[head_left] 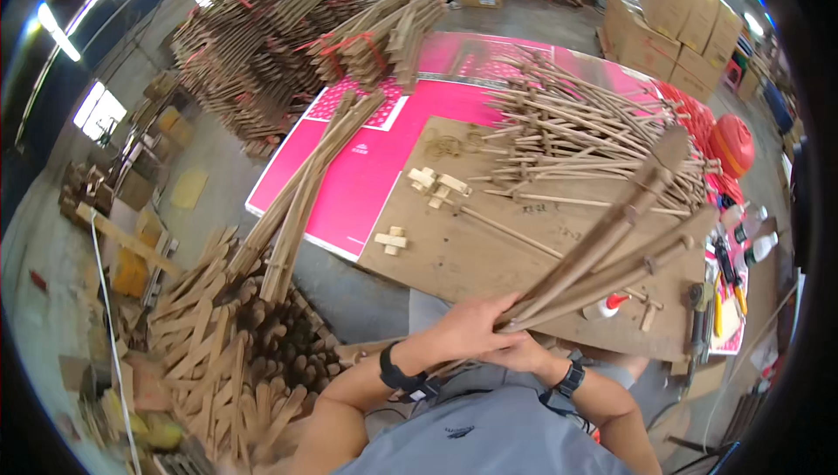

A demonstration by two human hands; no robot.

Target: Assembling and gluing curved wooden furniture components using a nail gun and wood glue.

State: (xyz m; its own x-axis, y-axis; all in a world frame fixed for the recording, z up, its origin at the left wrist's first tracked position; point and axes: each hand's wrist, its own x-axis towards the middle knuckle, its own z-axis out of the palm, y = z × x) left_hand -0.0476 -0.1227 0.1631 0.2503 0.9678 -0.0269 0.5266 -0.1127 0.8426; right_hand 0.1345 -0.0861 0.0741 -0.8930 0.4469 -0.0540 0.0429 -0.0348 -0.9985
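Many flat wooden slats (196,344) with rounded ends lay piled at the far left, below the counter (349,204). Beside them, several long slats (305,187) leaned up over the counter's left edge onto a pink sheet, crowding that border. To their right, small cross-shaped wooden blocks (390,240) sat apart on brown cardboard (445,257); the bare cardboard between them and the person gave some room to move.

The left hand (476,326) had its fingers closed on the near ends of a few brown wooden strips (602,237). The right hand (524,354) met it from below, its fingers mostly hidden, so their grip could not be told. The strips fanned up and to the right above the counter's near right part: the uppermost broad, smooth and round-tipped, the lower ones darker and slimmer, with small knobs.

Behind them a tangled heap of thin sticks (585,139) filled the far right. A red-capped bottle (607,306) stood under the strips, and hand tools (729,270) lined the right edge, leaving little room there.
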